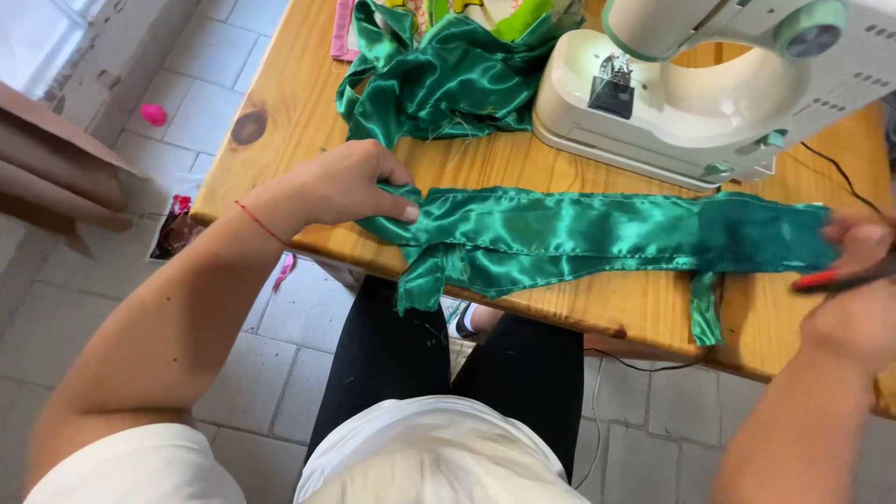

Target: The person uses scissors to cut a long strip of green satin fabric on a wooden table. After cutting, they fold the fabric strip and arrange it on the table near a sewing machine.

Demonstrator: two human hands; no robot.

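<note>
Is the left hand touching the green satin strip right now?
Touching. The head view shows the left hand pinching the green satin strip at its end.

The left hand point(350, 187) pinches one end of a green satin strip point(597, 233) stretched across the wooden counter point(280, 103); the right hand point(854, 280) grips the other end, with scissors point(840, 277), near a white sewing machine point(709, 84).

— What sort of place am I looking at?
— I'd say a home sewing corner: I see a small white sewing machine point(709, 89) on a knotty pine tabletop point(280, 103), heaps of green satin cloth point(448, 79), and a grey tiled floor point(93, 299) with scraps lying on it.
</note>
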